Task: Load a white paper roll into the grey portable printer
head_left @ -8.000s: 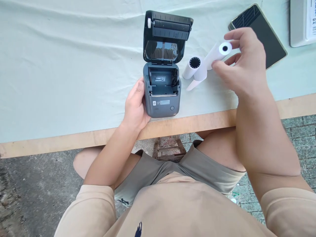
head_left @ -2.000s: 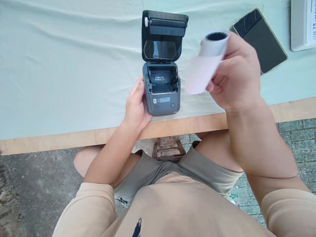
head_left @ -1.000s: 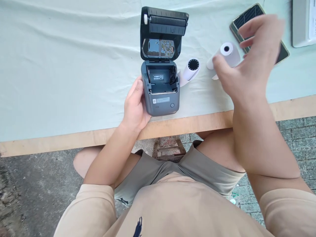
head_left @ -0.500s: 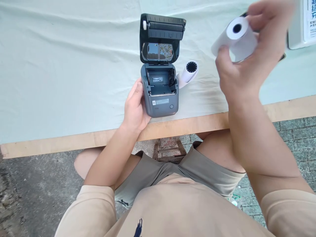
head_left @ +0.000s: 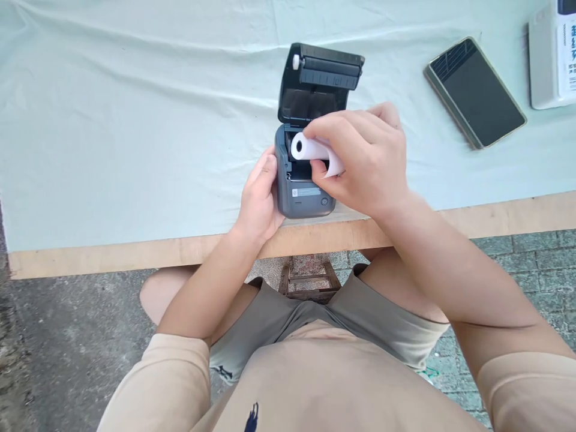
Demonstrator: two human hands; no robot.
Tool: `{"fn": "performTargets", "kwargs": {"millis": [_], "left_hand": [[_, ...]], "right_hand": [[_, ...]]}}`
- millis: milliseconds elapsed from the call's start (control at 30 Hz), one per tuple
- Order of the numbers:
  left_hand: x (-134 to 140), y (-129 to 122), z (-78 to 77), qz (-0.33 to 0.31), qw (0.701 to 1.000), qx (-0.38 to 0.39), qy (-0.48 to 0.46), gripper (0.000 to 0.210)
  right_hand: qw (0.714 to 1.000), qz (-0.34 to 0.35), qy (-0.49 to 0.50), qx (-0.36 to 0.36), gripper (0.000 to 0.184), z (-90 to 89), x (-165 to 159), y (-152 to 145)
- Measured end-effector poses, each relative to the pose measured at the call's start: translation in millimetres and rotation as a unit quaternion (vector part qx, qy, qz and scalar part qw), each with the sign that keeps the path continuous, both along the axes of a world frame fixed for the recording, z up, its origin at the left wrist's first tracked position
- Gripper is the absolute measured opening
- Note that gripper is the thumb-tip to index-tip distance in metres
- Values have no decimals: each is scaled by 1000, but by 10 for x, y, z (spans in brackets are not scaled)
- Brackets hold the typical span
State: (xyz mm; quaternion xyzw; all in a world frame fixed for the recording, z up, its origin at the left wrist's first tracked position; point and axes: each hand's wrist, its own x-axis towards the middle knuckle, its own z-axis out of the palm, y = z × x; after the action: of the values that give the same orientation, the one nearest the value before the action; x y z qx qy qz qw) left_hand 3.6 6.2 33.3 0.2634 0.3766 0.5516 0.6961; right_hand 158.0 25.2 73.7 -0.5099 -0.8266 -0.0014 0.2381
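A dark grey label printer (head_left: 306, 207) stands near the table's front edge with its lid (head_left: 310, 84) raised. My left hand (head_left: 261, 195) is closed around the printer's left side. A white paper roll (head_left: 310, 148) with a dark core is pinched between the thumb and fingers of my right hand (head_left: 364, 156). The roll's left end is at the printer's open compartment, and a loose flap of paper curls out below my fingers. My right hand hides the right side of the compartment. Whether the roll touches the inside of it, I cannot tell.
A phone (head_left: 479, 90) with a dark screen lies to the right on the pale green cloth (head_left: 135, 120). Beyond it, a white box (head_left: 544, 66) with a printed label is at the right edge. A bare wooden strip (head_left: 135, 255) forms the table's front edge.
My right hand has brought the paper roll left and down from the phone to the printer. The printer has shifted slightly right. The second roll seen beside it earlier is no longer visible.
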Motion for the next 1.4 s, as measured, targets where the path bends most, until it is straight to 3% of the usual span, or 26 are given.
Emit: {"fn": "performTargets", "kwargs": {"millis": [333,500,733,933,1033,1100,1267,1400], "left_hand": [[-2,-10,16,-19,1000,-11,-17,29],[14,0,13,-12,999,-11,-30,29],[14,7,-19,-14,998,-8,-57,23],[22,23,-44,-2,996,2,-84,24],[10,15,-18,-29,993,-10,-110,25],[-7,6,-22,-54,993,7,-108,14],[-36,15,-114,-68,995,20,-70,62],[-45,28,-161,-73,996,24,-42,77]], "right_hand": [[997,-22,-12,-73,23,3,-4,2],[998,-1,13,-56,19,-35,74,-81],[995,63,65,37,11,-108,76,-262],[988,124,81,47,6,-155,72,-366],[985,149,75,45,14,-178,121,-391],[984,154,79,45,18,-211,147,-403],[969,149,182,73,18,-324,152,-432],[953,132,237,133,21,-340,205,-355]]}}
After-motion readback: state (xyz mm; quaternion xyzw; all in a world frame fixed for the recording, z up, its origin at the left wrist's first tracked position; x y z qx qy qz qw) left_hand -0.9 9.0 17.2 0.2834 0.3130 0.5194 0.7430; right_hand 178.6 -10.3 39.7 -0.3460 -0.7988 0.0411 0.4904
